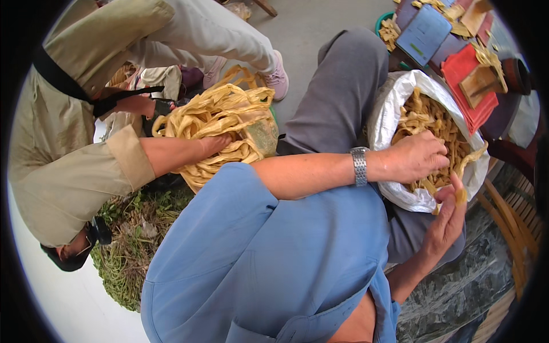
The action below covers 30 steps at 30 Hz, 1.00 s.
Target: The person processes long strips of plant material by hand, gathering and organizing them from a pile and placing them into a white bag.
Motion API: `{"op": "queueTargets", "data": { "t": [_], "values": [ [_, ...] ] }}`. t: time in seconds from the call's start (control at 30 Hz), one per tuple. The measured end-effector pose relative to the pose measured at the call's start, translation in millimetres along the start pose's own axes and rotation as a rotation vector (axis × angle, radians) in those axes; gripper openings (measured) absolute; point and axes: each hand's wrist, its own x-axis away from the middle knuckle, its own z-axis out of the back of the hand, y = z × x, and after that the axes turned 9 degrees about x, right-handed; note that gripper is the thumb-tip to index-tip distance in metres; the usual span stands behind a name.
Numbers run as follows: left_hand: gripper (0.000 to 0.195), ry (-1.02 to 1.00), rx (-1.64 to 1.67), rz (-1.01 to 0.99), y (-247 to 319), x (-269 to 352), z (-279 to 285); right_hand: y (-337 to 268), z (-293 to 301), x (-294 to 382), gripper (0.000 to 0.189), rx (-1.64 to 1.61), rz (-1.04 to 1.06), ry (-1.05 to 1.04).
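My left hand point(414, 158), with a metal watch point(359, 166) on its wrist, is over the mouth of a white woven sack point(384, 111) full of short yellowish dried strips point(422, 113). Its fingers are curled; whether they pinch a strip is hidden. Just below, at the sack's near right rim, my right hand point(448, 210) has a yellowish strip point(461, 196) between its fingers. A longer pale strip point(472, 156) hangs over the rim above it. The sack stands between my knees.
At left, another person's hand point(216, 143) reaches into a basket of long yellowish strips point(206, 111). Green plants point(128, 257) lie below. Upper right are a blue board point(423, 34), a red cloth point(461, 73), a wooden block point(478, 85) and a green tub point(381, 21).
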Motion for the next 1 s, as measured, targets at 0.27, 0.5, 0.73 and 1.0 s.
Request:
{"op": "queueTargets", "data": {
  "t": [0.27, 0.5, 0.73, 1.0],
  "values": [
    [0.08, -0.454, 0.659, 0.571, 28, 16, 5, -27, 2, -8, 0.03, 0.288, 0.533, 0.244],
    [0.061, -0.49, 1.344, 0.6, 20, 23, 3, -75, -30, -5, 0.029, 0.193, 0.671, -0.048],
    [0.035, -0.463, 0.677, 0.418, 27, 22, 22, -90, -43, 5, 0.022, 0.027, 0.59, -0.133],
    [0.017, -0.728, -0.07, 0.234, 67, 33, 69, -60, -45, 10, 0.019, -0.173, 0.137, 0.136]
  ]
}}
